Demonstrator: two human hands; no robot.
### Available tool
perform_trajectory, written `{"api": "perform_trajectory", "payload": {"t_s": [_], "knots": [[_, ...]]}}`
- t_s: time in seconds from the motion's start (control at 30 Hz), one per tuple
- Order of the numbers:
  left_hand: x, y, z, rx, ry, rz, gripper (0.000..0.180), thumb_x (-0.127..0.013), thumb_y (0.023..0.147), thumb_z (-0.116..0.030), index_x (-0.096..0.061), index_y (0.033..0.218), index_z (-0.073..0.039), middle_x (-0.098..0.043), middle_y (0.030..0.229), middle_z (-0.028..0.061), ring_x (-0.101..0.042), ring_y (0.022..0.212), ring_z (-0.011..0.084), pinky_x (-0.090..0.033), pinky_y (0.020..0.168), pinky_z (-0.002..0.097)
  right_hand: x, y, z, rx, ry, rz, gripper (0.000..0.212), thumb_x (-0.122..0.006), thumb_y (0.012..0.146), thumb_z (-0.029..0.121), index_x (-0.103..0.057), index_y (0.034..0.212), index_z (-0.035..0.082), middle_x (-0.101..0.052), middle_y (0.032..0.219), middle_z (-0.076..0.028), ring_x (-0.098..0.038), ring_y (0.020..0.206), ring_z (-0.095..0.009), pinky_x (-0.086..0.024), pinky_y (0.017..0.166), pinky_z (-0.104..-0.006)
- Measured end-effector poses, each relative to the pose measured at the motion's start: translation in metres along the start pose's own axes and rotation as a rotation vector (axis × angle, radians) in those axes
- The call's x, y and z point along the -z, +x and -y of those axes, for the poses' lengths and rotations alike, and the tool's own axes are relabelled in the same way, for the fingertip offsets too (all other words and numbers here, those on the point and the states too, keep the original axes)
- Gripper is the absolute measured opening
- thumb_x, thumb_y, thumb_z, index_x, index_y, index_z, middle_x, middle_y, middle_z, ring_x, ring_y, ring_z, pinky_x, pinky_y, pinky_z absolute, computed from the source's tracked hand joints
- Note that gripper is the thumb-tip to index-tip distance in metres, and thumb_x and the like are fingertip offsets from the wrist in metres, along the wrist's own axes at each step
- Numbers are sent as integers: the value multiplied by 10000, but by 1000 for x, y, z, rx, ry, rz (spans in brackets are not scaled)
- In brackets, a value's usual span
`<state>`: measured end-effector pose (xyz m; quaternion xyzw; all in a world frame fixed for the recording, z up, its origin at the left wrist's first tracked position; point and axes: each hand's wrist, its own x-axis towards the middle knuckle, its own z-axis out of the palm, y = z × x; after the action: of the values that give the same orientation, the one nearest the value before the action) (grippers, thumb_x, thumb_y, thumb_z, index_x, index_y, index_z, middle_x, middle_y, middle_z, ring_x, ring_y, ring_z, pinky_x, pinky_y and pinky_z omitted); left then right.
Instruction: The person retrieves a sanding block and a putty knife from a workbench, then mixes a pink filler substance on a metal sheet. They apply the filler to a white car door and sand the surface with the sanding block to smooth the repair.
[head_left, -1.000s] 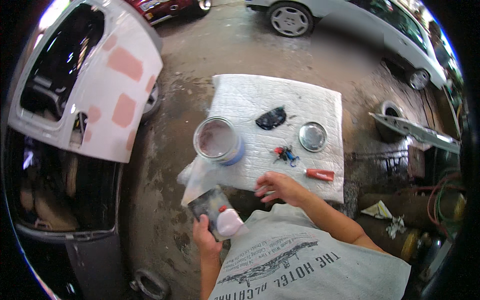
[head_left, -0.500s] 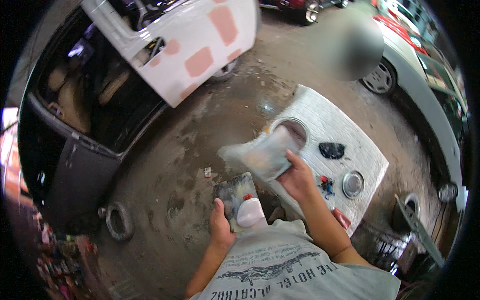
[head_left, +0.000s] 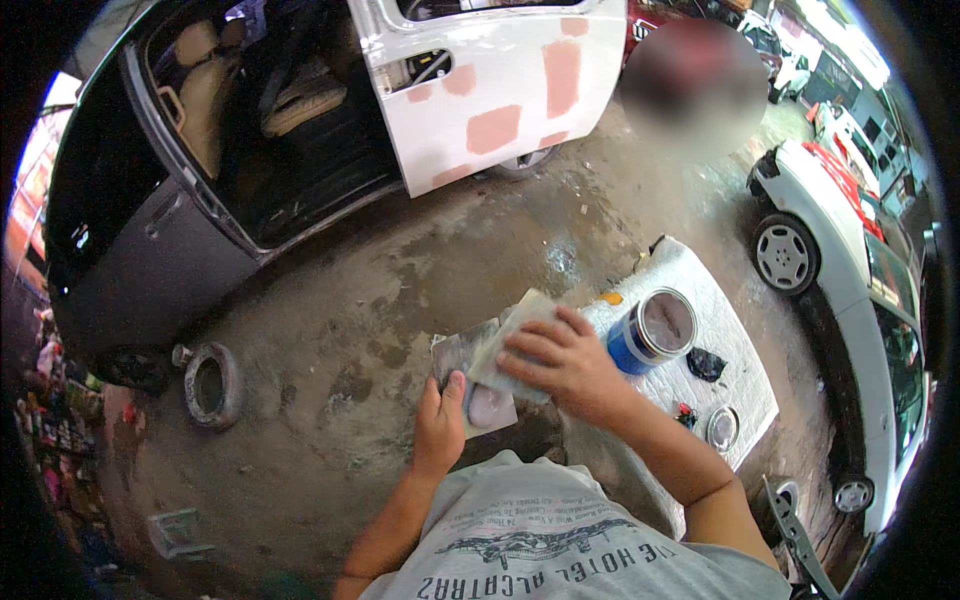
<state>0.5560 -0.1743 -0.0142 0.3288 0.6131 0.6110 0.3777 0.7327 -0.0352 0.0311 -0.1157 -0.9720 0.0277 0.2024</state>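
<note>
My left hand (head_left: 441,428) is closed on the near edge of a flat mixing board (head_left: 452,350), thumb on top. A smooth mound of pale pink putty (head_left: 491,408) lies on the board. Over it, my right hand (head_left: 575,365) grips a wide, flat, pale putty spreader (head_left: 506,338), fingers spread across its upper face. The spreader covers much of the board and part of the putty; whether its edge touches the putty cannot be told. No red dab shows on the putty from this angle.
To the right, a white padded sheet (head_left: 745,395) bears an open blue can (head_left: 630,347), a crumpled black bag (head_left: 707,365) and a round metal lid (head_left: 722,428). A car with a patched white door (head_left: 440,150) stands ahead; a tyre (head_left: 213,387) lies left, a white car (head_left: 850,300) right.
My right hand has brought the spreader left and down over the board, covering the red dab seen on the putty before. My view has shifted; the can's blue side now shows.
</note>
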Motion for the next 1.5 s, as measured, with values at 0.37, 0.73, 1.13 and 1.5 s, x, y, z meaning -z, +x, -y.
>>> {"api": "perform_trajectory", "payload": {"t_s": [0.37, 0.73, 1.13, 1.5], "knots": [[142, 55, -12, -87, 267, 50, 355, -442, 1047, -231, -542, 1212, 67, -670, 1002, 256, -663, 917, 372, -500, 814, 403, -90, 89, 114, -6, 147, -12, 413, -668, 750, 162, -692, 1158, 222, -623, 1244, 10, -571, 1192, -206, -353, 1073, -501], [214, 86, -30, -115, 254, -133, 329, -467, 1035, -232, -541, 1170, 59, -663, 1001, 264, -669, 925, 390, -512, 791, 439, -97, 136, 146, -69, 411, -102, 542, -716, 740, 100, -641, 1267, 200, -560, 1347, -112, -528, 1255, -328, -373, 1081, -547], [217, 55, 21, 450, -814, -291, 344, -504, 1008, -200, -478, 1299, -19, -587, 1204, 130, -587, 1096, 248, -485, 958, 408, -167, 124, 85, -225, 241, 279, 648, -725, 737, 97, -587, 1356, 232, -531, 1359, -139, -517, 1258, -350, -409, 1063, -477], [224, 64, 21, 200, -416, -230, 389, -507, 1020, -261, -524, 1245, 55, -616, 1139, 140, -584, 1026, 214, -461, 923, 348, -86, 186, 93, 72, 63, 58, 511, -600, 796, 229, -627, 1300, 308, -590, 1298, 0, -540, 1224, -217, -326, 1104, -559]]}}
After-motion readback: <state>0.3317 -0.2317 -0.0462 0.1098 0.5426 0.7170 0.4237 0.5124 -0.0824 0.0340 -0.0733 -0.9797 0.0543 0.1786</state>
